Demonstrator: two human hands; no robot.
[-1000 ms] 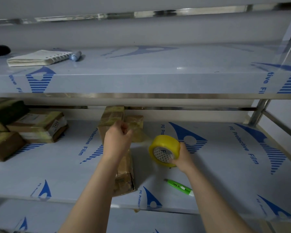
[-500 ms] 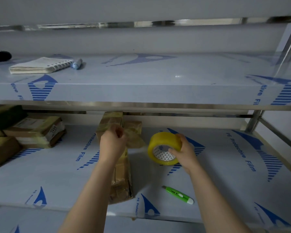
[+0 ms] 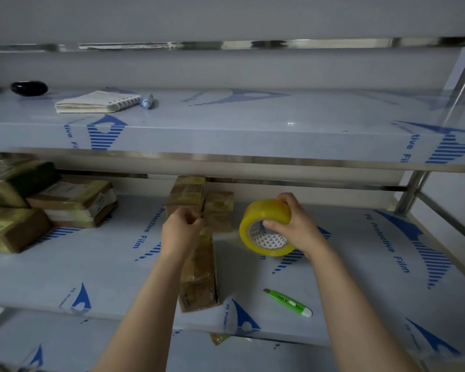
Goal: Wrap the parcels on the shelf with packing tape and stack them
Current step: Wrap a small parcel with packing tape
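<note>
Stacked parcels (image 3: 65, 202) sit at the far left of the shelf (image 3: 91, 264). The left hand (image 3: 181, 232) is over the far end of the long parcel (image 3: 199, 275), whose long axis runs near to far, and its curled fingers pinch what looks like the end of a faint tape strip (image 3: 227, 235). Just right of it the right hand (image 3: 298, 232) clamps the tape roll (image 3: 266, 228), fingers over the rim and thumb at the core, so the strip likely crosses leftward over the parcel, with the left hand nearer to press it; a green cutter (image 3: 287, 302) lies nearer.
</note>
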